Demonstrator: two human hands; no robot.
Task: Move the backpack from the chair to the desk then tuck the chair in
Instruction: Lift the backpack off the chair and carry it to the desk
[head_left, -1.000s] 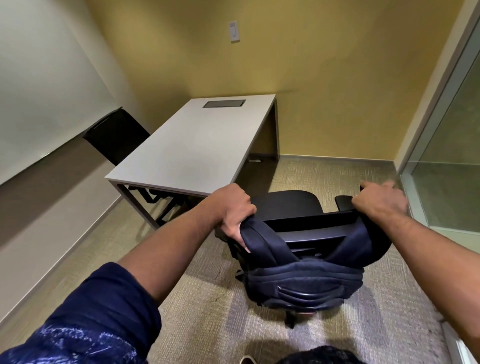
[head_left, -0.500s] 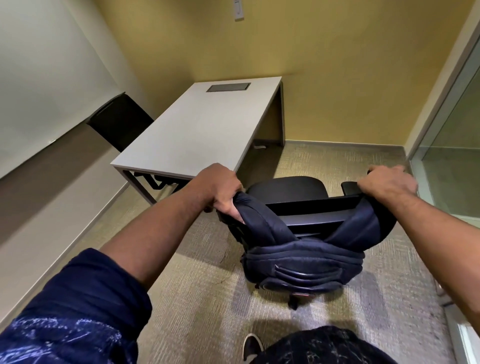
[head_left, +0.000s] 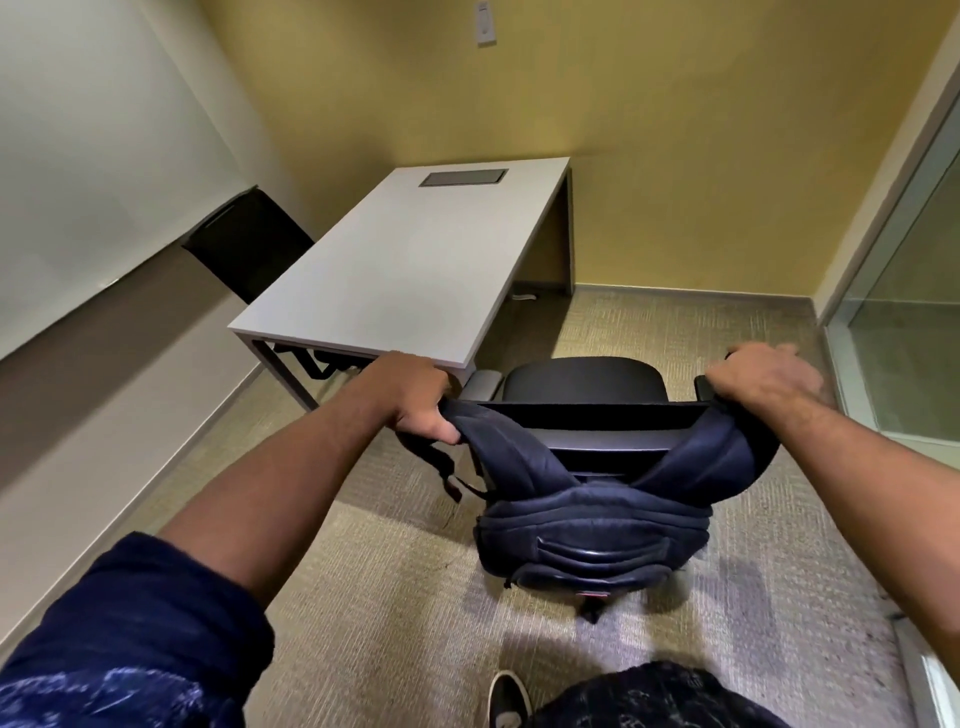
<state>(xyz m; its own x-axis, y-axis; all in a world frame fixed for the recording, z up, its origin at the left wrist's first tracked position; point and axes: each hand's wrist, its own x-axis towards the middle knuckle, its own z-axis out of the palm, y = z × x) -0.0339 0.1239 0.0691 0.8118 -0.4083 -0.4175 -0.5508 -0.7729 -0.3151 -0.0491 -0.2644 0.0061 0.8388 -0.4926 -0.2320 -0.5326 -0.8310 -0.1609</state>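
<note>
Behind the chair (head_left: 584, 382), your left hand (head_left: 415, 397) and right hand (head_left: 761, 376) clench the backpack (head_left: 592, 540) straps, which could snag the backrest.

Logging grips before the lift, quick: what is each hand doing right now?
Left hand: closed on the backpack by its left strap.
Right hand: closed on the backpack's right strap, at the chair back.

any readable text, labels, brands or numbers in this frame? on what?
None readable.
Backpack: a small red tag at its bottom edge, too small to read.
Wall switch plate: no legible marking.
Desk: its dark inset panel shows no text.
</note>
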